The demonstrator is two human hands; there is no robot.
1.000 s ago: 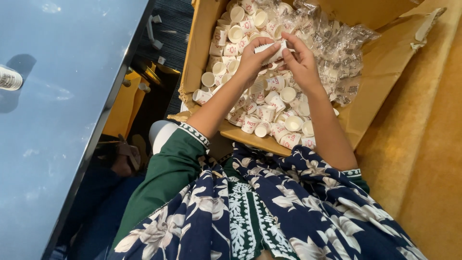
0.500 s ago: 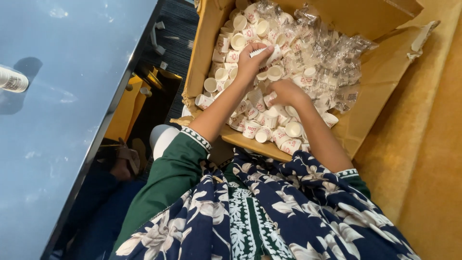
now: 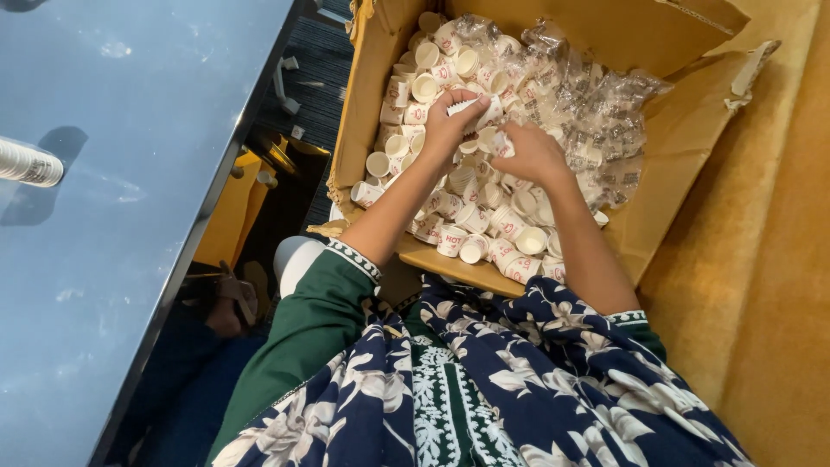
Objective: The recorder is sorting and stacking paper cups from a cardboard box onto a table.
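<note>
**Left hand holds a cup stack; loose cups lie right under both hands**

Both hands are inside the open cardboard box (image 3: 380, 104), over a heap of small white paper cups (image 3: 484, 229) with red print.

- Left hand (image 3: 450, 125): grip closed around a short stack of nested paper cups (image 3: 461, 105). The stack pokes out above the fingers, long axis roughly level, pointing toward the box's far right corner.
- Right hand (image 3: 532, 151): fingers curled down into the heap, just beside the left hand, toward the middle of the box. Looks pinched on a single loose cup (image 3: 500, 143), but the fingers hide most of it, so I can't tell for sure that it's gripped.
- The two hands are near each other, not touching. The stack's free end points toward the space just above the right hand.
- Loose cups fill the box's left wall side and near edge; crumpled clear plastic sleeves (image 3: 596, 104) pile up on the far right side.
- Nearest cups: directly below and just nearward of both hands, lying at mixed angles.
- A blue worktop (image 3: 112, 216) runs along the left, well apart from the box; a cup stack end (image 3: 30, 163) lies at its left edge.
</note>
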